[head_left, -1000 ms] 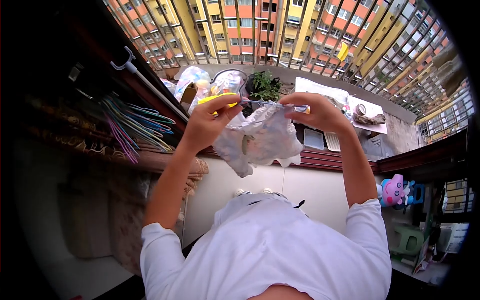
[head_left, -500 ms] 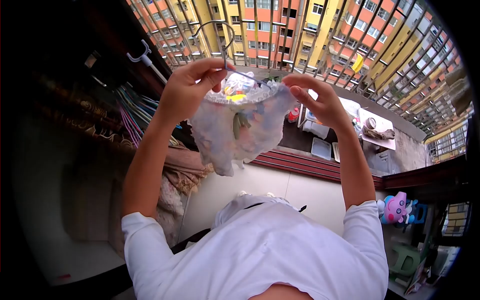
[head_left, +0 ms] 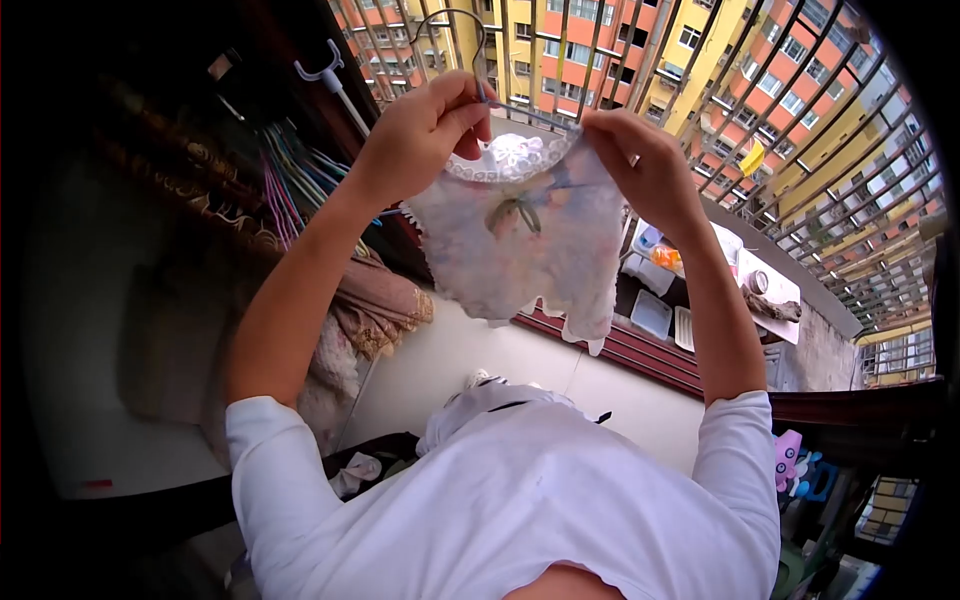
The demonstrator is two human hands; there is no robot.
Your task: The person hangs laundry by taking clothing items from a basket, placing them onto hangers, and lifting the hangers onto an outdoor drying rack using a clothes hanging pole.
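A thin, pale garment point(head_left: 530, 240) with a lacy neckline and a small green bow hangs in front of me from a blue-grey hanger point(head_left: 535, 115), whose hook points up. My left hand point(head_left: 430, 130) pinches the hanger near the base of its hook. At the garment's right shoulder, my right hand point(head_left: 640, 160) has its fingertips closed on the cloth and the hanger's end. The hanger's left end is hidden behind my left hand.
Metal bars point(head_left: 700, 110) run across the window side. Several hangers point(head_left: 285, 185) and a forked pole point(head_left: 335, 80) are at the left, above draped cloth point(head_left: 375, 300). A white board point(head_left: 775, 290) and a clear tray point(head_left: 651, 314) lie beyond the red sill.
Both hands have risen with the hanger and garment, and the garment now hangs spread out. My right fingers have closed at its shoulder. The view has turned a little.
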